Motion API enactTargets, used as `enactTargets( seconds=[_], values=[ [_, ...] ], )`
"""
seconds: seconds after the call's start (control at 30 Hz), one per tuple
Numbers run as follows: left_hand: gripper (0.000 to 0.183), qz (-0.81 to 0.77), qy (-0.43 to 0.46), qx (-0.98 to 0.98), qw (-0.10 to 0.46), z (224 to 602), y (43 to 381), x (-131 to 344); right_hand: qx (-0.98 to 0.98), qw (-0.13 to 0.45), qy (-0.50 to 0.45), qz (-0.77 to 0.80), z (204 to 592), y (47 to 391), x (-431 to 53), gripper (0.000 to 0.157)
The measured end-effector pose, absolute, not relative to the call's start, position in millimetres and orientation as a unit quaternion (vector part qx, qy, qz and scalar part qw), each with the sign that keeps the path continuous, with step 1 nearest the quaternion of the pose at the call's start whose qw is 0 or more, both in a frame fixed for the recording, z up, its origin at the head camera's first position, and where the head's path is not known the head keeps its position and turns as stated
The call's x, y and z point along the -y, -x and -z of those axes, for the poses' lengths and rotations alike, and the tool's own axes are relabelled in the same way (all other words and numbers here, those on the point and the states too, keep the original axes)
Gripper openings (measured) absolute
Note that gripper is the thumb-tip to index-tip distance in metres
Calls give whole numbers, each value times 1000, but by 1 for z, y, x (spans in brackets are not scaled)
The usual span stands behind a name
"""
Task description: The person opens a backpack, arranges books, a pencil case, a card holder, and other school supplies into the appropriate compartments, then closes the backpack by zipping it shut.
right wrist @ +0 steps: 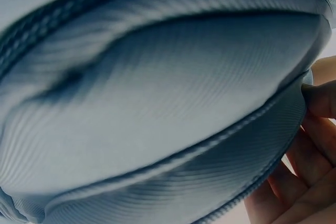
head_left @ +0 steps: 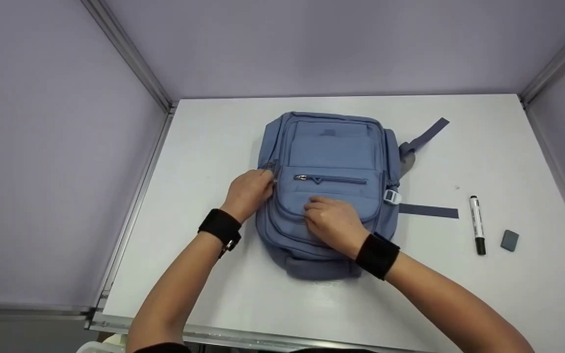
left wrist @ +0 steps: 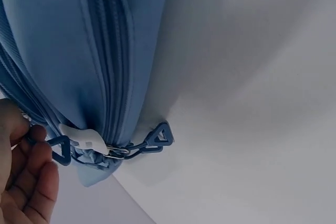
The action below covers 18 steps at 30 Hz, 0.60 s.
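Note:
A blue backpack [head_left: 331, 152] lies on the table with its front pocket side up. At its left side my left hand [head_left: 250, 192] pinches a zipper pull [left wrist: 62, 150], a blue triangular tab peeking out beside the fingertips. Other triangular pulls [left wrist: 161, 135] hang by a white piece [left wrist: 84, 137] on the bag's side. My right hand [head_left: 335, 224] is over the lower front of the bag. Thumb and fingers there grip the fabric edge of a front pocket [right wrist: 252, 129], along which zipper teeth run. The fingertips are partly hidden behind the cloth.
A black-and-white marker [head_left: 477, 225] and a small dark grey block [head_left: 509, 240] lie right of the bag on the white table [head_left: 204, 147]. Two straps [head_left: 429, 211] stretch out from the bag's right side. Walls [head_left: 331, 49] stand behind and at both sides.

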State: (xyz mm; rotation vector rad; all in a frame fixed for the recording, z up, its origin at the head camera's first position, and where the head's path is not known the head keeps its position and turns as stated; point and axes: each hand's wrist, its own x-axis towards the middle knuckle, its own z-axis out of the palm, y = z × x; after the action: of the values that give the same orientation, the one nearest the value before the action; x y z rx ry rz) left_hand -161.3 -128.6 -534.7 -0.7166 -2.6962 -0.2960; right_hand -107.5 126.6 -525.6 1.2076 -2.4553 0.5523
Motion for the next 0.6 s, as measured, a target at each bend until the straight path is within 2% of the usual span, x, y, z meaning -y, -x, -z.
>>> enactTargets(
  seconds=[0.3,0.6],
  values=[
    [8,99,262,940,195,529,139,130,866,190,-419,-195,528,105,-125,10],
    [7,124,236,950,162,528,123,126,870,179,-414,-198,528,101,-125,11]
  ],
)
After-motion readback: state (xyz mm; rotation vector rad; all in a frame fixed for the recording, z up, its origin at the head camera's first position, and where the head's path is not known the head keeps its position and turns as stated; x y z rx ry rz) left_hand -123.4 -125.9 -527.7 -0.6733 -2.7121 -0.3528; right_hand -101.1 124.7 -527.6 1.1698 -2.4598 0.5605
